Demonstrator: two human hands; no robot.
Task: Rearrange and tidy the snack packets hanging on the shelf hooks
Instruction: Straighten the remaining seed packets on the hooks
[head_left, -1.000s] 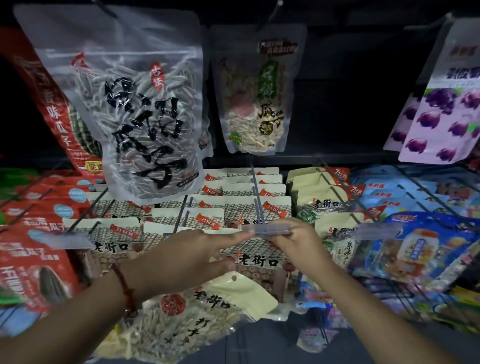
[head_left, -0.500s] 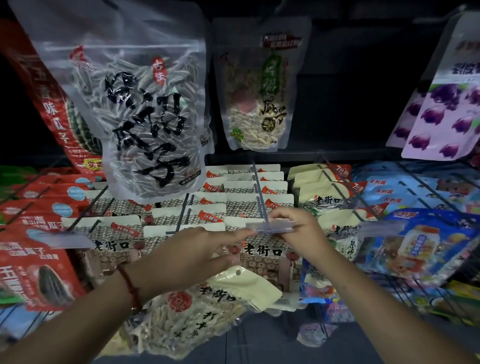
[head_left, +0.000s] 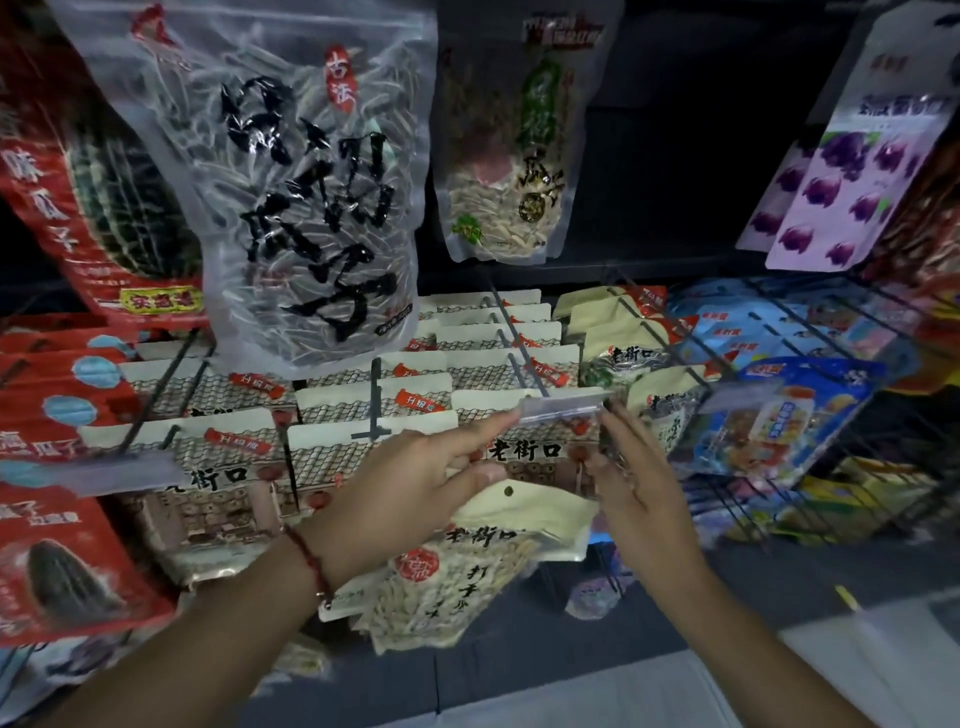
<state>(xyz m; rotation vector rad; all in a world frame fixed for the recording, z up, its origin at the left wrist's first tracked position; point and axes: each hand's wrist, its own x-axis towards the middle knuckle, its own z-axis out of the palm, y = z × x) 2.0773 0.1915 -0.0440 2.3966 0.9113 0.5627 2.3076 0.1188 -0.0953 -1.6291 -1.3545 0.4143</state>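
Change over the last second: right hand (head_left: 631, 486) has let go of the clear price-tag holder (head_left: 563, 407) at the hook's front end. It was pinching the tag's right end; now the fingers are straight and loose, fingertips just under that end, holding nothing. Left hand (head_left: 410, 480) is much as before: index finger stretched out to the tag's left end, touching or nearly so, thumb and other fingers loosely bent, no grip that I can see.

Read: the tag fiddling looks finished, so this hook (head_left: 514, 343) is probably free to take a packet.

Task item: 1 cream packet (head_left: 467, 564) sits loose and tilted directly below both hands, its hang hole up between them, not on any hook. The hung cream packets (head_left: 363, 415) in rows sit just beyond the fingertips.

Edges and room:
- Hook tip and tag are right at the fingertips, easy to snag.
- Big clear seed bag (head_left: 306, 182) hangs above the left hand, low edge close over the rows.
- More wire hooks and blue packets (head_left: 779, 415) crowd just right of the right hand.
- Open room is below and toward the person, under the wrists.
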